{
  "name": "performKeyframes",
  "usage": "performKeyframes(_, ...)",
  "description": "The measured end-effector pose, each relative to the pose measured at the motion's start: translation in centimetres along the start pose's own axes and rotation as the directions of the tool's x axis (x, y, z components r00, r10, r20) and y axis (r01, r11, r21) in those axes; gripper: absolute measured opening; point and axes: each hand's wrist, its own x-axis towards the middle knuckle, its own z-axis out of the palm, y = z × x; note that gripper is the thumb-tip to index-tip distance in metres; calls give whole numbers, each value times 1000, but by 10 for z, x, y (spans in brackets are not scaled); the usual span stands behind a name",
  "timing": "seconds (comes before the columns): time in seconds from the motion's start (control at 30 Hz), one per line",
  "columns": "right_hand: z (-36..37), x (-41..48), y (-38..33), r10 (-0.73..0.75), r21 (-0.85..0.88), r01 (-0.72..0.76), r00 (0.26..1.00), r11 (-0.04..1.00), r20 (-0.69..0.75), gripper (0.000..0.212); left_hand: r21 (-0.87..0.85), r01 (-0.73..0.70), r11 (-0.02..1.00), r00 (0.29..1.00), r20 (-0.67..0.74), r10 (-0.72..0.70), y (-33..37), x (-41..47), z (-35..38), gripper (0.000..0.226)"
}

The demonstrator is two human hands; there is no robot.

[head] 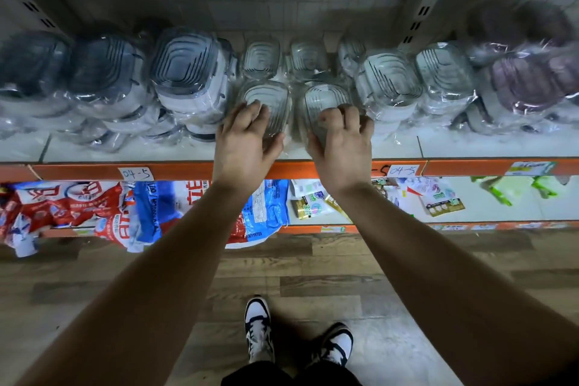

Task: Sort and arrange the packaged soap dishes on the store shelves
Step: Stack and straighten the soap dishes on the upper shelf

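Two bare hands reach forward onto a store shelf, each closed around its own clear, plastic-wrapped soap dish. The left hand (pixel 247 138) curls its fingers over the near end of the left dish (pixel 269 103), thumb along the side facing the other hand. The right hand (pixel 343 141) grips the right dish (pixel 322 100) the same way, fingertips bent down over its near rim. The two dishes stand side by side, almost touching, on the white shelf (pixel 454 147) — near its front edge and roughly at the middle of the row. Directly behind them sit two smaller-looking clear dishes (pixel 261 55), also wrapped. To the left, stacks of grey dishes (pixel 188 72) and darker ones (pixel 103 72) lie heaped in crinkled bags; to the right are more clear dishes (pixel 388 81), then purplish ones (pixel 529 81) at the far end. An orange shelf lip (pixel 94 171) runs below the hands, carrying small handwritten paper tags (pixel 136 173) reading "04-5". The shelf beneath holds red and blue packets (pixel 150 213) on the left and small carded goods (pixel 313 205) further right. At the bottom of the view — a wood-pattern floor (pixel 407 276) and the person's black-and-white sneakers (pixel 258 329).
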Motion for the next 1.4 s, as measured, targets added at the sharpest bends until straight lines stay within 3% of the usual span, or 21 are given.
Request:
performKeyframes(0.3,-83,-68,-10,-5,256,48,986,965,-168,39,27,-192,981,956,-223,193,27,-66,-83,49)
performKeyframes(0.5,-144,-87,-23,-77,301,151,967,942,-244,37,26,-224,974,914,-340,220,53,-86,-142,44)
performKeyframes(0.8,-226,-72,-37,-178,422,385,875,821,-450,30,120,-306,945,803,-500,324,77,-86,-218,41)
performKeyframes(1.07,-267,-37,-69,-288,343,541,770,768,-569,30,151,-355,923,728,-574,374,52,-51,-276,40)
performKeyframes(1.2,-263,-4,-100,-304,304,503,802,809,-515,34,75,-328,942,785,-534,316,24,-18,-294,40)
performKeyframes(1.3,-253,21,-120,-319,302,432,878,850,-357,42,13,-239,971,909,-348,229,-5,7,-308,50)
performKeyframes(1.4,-241,46,-136,-331,228,384,913,895,-238,47,-35,-118,992,975,-195,109,-33,33,-323,63)
